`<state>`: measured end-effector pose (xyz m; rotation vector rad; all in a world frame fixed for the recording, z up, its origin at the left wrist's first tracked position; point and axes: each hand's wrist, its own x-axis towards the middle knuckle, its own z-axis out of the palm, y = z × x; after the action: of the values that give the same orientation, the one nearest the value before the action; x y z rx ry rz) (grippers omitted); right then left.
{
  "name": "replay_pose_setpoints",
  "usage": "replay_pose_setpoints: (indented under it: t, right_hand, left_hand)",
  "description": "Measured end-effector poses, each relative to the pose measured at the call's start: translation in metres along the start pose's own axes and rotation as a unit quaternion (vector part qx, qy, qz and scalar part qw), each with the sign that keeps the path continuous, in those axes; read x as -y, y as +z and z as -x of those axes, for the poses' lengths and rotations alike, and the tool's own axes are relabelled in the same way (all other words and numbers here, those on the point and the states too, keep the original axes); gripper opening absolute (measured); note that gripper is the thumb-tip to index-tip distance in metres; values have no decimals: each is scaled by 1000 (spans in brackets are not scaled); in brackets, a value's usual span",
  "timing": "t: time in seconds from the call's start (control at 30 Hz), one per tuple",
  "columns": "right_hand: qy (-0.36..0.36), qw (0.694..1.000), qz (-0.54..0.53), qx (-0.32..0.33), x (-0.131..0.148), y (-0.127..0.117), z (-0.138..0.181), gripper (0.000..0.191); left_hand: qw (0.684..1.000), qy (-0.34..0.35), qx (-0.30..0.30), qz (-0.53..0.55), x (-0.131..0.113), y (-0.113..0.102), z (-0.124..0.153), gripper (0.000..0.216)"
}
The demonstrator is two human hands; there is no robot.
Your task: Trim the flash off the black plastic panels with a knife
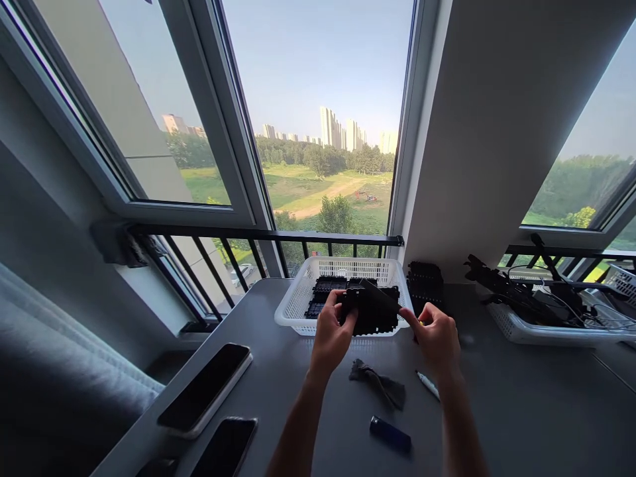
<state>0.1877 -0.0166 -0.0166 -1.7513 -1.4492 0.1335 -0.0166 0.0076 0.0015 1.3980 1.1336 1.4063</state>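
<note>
Above the front of a white plastic basket (291,311), my left hand (332,338) grips a black plastic part (365,310) with a notched edge, thumb in front. A flat dark strip (380,296) slants across that part toward my right hand (437,334). The fingers of my right hand are pinched at the strip's lower end, and a small yellow spot shows between them; whether it belongs to the strip I cannot tell. More black plastic parts (330,285) lie in the basket behind, partly hidden by what I hold.
A crumpled grey cloth (380,384), a dark blue cylinder (390,434) and a white marker (427,384) lie nearer me. Two phones (206,387) are at left. Stacked black parts (426,281) stand right of the basket; another basket (551,334) holds black pieces and wires.
</note>
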Motion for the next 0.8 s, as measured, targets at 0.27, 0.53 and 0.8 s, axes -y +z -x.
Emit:
replay_pose_setpoints:
  t: [0.27, 0.53, 0.8]
  right_hand:
    - [-18, 999, 10, 28, 17, 7, 8, 58]
    - [21, 1000, 4, -19, -6, -5, 0, 61]
    - [-2, 1000, -9, 10, 7, 6, 3, 59]
  left_hand:
    - [1000, 2, 27, -7, 0, 4, 3, 24]
    - [1000, -9, -2, -19, -4, -1, 1, 28]
    - [1000, -3, 12, -14, -4, -1, 3, 27]
